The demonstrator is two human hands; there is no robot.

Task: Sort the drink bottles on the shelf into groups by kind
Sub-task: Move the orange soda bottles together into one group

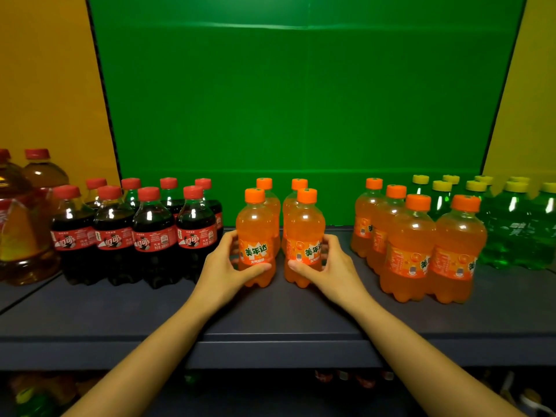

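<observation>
left hand (224, 267): fingers curled round left front orange soda bottle (255, 236) | right hand (332, 266): fingers curled round right front orange soda bottle (304, 236) | both upright on shelf (270, 320)

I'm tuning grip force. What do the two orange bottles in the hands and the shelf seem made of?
Orange bottles: probably clear plastic, glossy; sharp highlights, liquid showing through, lobed moulded bases. Shelf: dark, matt surface, maybe painted metal or board; cannot tell which.

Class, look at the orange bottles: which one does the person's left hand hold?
The front-left bottle of the middle four: the left hand holds its label; the right hand holds its neighbour.
</observation>
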